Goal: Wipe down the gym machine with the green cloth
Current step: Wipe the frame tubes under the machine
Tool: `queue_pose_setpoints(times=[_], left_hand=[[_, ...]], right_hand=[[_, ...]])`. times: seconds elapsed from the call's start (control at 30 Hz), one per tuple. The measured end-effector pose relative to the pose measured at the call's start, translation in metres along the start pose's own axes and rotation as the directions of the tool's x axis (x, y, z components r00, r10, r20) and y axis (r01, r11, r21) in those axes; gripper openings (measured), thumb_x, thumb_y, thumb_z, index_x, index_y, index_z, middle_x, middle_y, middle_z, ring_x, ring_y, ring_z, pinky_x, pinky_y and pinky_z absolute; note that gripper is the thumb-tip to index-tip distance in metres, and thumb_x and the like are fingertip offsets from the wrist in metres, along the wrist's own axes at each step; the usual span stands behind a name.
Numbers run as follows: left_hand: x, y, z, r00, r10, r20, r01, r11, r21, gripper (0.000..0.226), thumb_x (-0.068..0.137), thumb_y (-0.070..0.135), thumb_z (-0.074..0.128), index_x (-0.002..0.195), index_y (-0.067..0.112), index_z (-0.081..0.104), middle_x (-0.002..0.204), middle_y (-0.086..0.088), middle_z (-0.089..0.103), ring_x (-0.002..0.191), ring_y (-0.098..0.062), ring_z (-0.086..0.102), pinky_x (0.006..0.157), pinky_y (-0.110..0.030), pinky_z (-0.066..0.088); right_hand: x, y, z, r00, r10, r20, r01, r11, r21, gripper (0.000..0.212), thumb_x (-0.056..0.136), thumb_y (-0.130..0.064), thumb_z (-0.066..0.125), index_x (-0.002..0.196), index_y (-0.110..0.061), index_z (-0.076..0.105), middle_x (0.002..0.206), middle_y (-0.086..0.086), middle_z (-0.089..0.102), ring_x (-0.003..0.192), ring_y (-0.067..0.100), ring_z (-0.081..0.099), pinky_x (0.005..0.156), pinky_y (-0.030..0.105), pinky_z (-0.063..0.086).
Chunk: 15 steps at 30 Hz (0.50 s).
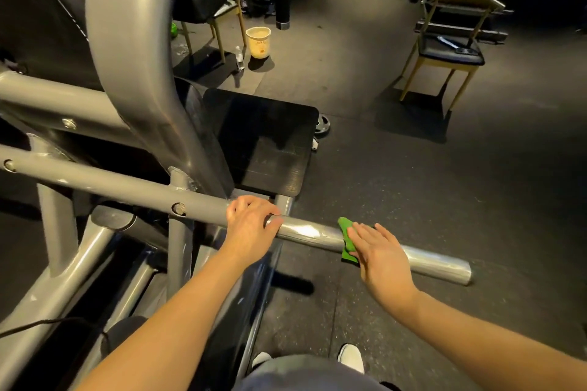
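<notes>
Both hands are on the same round horizontal bar [438,265], which sticks out from a grey painted tubular-steel gym machine [133,41] and ends in bare shiny metal. The left hand [252,225] grips the bar from above, fingers curled over it just where the grey paint meets the shiny section. The right hand [378,251] lies nearer the free end, fingers straight and slightly spread, pressing a small bright green cloth [345,240] against the bar. The cloth drapes over the top and hangs a little below. A stretch of bare bar shows between the two hands. Behind the bar sits a black rectangular textured plate [263,143] of the machine. Dark speckled rubber floor [413,187] lies underneath, with the person's white shoes [351,357] at the bottom edge. Farther back stand a cream plastic bucket [259,43], a clear water bottle [239,57] beside it, and a yellow-framed chair [438,58] with a black seat.
</notes>
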<state>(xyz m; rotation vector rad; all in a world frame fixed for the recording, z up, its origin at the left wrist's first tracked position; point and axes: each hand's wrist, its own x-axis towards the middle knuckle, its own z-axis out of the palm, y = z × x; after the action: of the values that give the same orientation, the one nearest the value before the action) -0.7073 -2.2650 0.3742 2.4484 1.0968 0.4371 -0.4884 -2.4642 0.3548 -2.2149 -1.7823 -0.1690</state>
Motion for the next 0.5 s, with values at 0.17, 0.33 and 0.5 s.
queue_pose_setpoints(times=[0.17, 0.33, 0.5], left_hand=[[0.0, 0.004, 0.001, 0.999, -0.041, 0.003, 0.041, 0.999, -0.006, 0.01, 0.098, 0.032, 0.061, 0.104, 0.032, 0.068, 0.106, 0.018, 0.057, 0.118, -0.011, 0.037, 0.105, -0.032, 0.019], [0.006, 0.005, 0.003, 0.996, -0.086, -0.011, 0.086, 0.996, 0.011, 0.004, 0.092, 0.029, 0.066, 0.093, 0.033, 0.067, 0.101, 0.015, 0.06, 0.114, -0.013, 0.041, 0.103, -0.036, 0.024], [0.004, 0.007, 0.005, 0.997, -0.061, -0.05, 0.062, 0.998, 0.01, 0.007, 0.092, 0.025, 0.065, 0.088, 0.031, 0.067, 0.094, 0.015, 0.06, 0.109, -0.015, 0.043, 0.095, -0.031, 0.021]], right_hand=[[0.039, -0.058, 0.001, 0.998, 0.036, 0.055, -0.044, 0.989, 0.14, 0.035, 0.077, -0.011, 0.081, 0.11, -0.017, 0.074, 0.1, 0.0, 0.073, 0.088, 0.022, 0.068, 0.087, 0.039, 0.057], [0.049, -0.069, -0.004, 0.989, 0.116, 0.092, -0.141, 0.927, 0.349, 0.015, 0.085, -0.013, 0.074, 0.099, -0.017, 0.072, 0.092, -0.002, 0.072, 0.085, 0.021, 0.064, 0.083, 0.039, 0.054], [0.012, -0.018, -0.006, 0.965, 0.246, 0.085, -0.261, 0.913, 0.313, 0.024, 0.082, -0.013, 0.075, 0.105, -0.017, 0.072, 0.094, -0.007, 0.072, 0.088, 0.018, 0.065, 0.084, 0.041, 0.055]])
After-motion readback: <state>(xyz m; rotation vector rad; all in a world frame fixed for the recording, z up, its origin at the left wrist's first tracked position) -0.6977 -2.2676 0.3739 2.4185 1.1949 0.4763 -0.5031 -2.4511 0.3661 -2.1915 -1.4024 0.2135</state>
